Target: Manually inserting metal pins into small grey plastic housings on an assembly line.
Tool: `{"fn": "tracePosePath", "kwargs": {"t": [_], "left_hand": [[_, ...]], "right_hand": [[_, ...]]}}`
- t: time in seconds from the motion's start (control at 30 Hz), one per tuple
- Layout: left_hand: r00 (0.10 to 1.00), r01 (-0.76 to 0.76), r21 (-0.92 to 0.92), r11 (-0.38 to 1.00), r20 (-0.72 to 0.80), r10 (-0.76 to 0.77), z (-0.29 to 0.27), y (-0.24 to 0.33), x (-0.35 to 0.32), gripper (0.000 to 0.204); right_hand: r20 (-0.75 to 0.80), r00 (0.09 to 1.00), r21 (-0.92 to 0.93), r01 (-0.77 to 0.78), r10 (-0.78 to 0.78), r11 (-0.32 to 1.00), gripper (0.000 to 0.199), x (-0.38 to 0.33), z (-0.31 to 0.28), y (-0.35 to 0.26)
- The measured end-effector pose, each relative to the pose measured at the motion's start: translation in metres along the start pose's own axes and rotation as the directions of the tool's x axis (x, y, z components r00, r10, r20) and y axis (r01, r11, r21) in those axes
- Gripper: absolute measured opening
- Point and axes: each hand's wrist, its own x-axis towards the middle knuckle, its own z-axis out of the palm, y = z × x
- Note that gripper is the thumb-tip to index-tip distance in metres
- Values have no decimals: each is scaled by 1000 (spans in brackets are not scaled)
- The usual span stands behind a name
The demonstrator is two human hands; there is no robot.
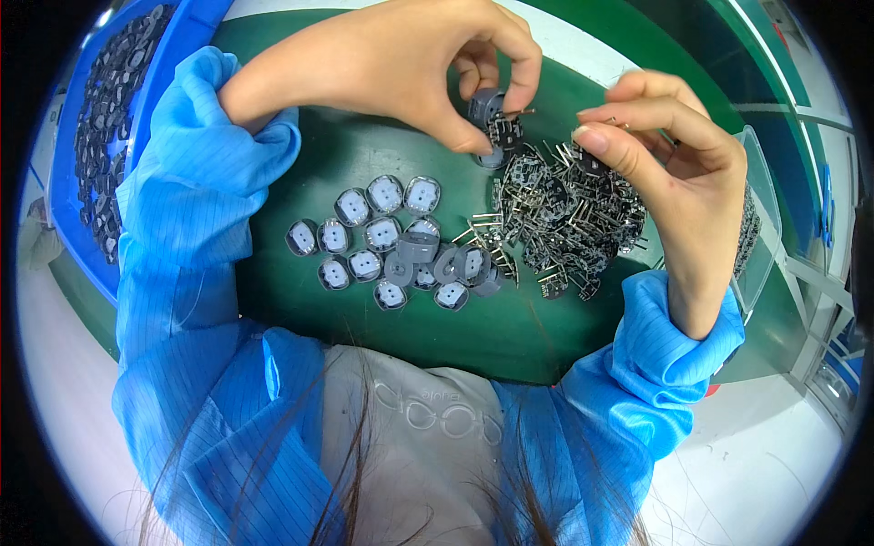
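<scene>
My left hand (410, 68) pinches a small grey plastic housing (485, 103) between thumb and fingers, at the far middle of the table. A black circuit board (506, 133) with metal pins sits against that housing; how far it is seated I cannot tell. Another grey piece (490, 158) shows just below. My right hand (687, 136) hovers over the right part of a heap of small black circuit boards with pins (555, 205). Its thumb and forefinger are closed together on something thin and small, too unclear to name.
Several grey housings with pale square faces (382, 234) lie left of the heap on the green table (437, 341). A blue bin (68, 196) full of dark parts stands at the left. At the right is a clear tray (763, 227) with more dark parts.
</scene>
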Motion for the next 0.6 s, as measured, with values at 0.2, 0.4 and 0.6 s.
{"fn": "tracePosePath", "kwargs": {"t": [0.2, 0.4, 0.6], "left_hand": [[977, -136, 338, 931, -111, 183, 10, 9, 5, 38], [932, -134, -61, 989, -346, 105, 16, 4, 0, 36], [952, 57, -267, 962, -277, -133, 21, 17, -3, 33]], "right_hand": [[-69, 994, 161, -67, 79, 985, 14, -1, 14, 0], [-178, 978, -77, 94, -107, 993, 13, 0, 18, -1], [-306, 921, -215, 181, -242, 960, 15, -1, 27, 1]]}}
